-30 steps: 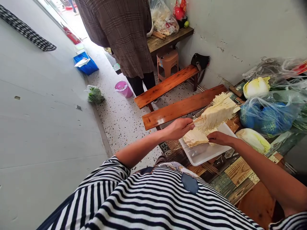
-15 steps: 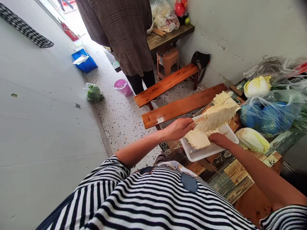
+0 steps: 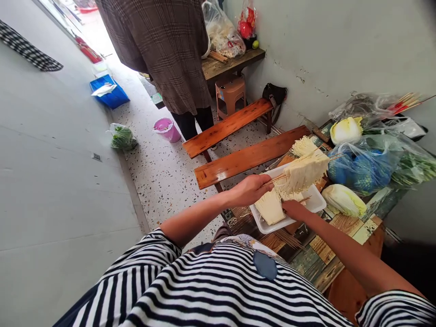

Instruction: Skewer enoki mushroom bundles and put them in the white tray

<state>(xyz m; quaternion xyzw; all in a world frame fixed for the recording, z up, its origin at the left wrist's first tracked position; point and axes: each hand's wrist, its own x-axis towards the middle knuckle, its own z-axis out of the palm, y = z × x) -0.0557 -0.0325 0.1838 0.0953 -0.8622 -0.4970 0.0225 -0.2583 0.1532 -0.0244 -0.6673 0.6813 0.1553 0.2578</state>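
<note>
My left hand point(image 3: 254, 188) is closed around the ends of several thin wooden skewers point(image 3: 279, 177). Threaded on them, pale enoki mushrooms point(image 3: 304, 170) hang in a wide curtain above a white foam tray point(image 3: 320, 202). Inside the tray, my right hand point(image 3: 294, 210) has its fingers closed at the right edge of a flat bunch of enoki point(image 3: 271, 208); the fingertips are partly hidden. Skewer tips poke out beside that hand. Another enoki clump point(image 3: 304, 146) lies beyond the tray, and loose skewers point(image 3: 289, 240) rest on the table near my body.
Napa cabbages point(image 3: 344, 200) and a plastic bag with blue contents point(image 3: 361, 165) sit right of the tray on the patchwork table point(image 3: 335, 227). Wooden benches point(image 3: 252, 156) stand beyond. A person in a plaid coat point(image 3: 166, 54) stands near a pink bucket point(image 3: 166, 130).
The view has shifted slightly. My right hand has moved left in the tray, and the flat enoki bunch there has turned. My left hand still holds the skewered enoki above.
</note>
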